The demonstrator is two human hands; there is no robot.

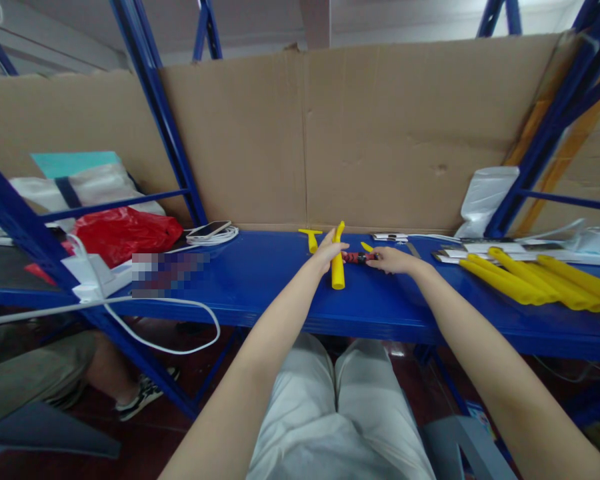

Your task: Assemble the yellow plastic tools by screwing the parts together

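My left hand [325, 253] is closed around a yellow tube-shaped piece [338, 273], which stands nearly upright over the blue shelf top, its narrower end up. To its right, my right hand [391, 260] has its fingers closed on the end of a red and black tool [356, 257]; its exact kind is too small to tell. The tool's other end comes close to the yellow piece, and I cannot tell whether they touch. A yellow T-shaped piece [312, 241] is just behind my left hand. Beyond the tool lies a small yellow piece [367, 247].
Several yellow tubes [555, 283] lie at the right. A thin grey strip [413, 250] rests behind my right hand. At left are a phone [215, 229] on a coiled white cable, a red bag [127, 233] and a power strip [113, 280]. Cardboard [370, 133] walls the back.
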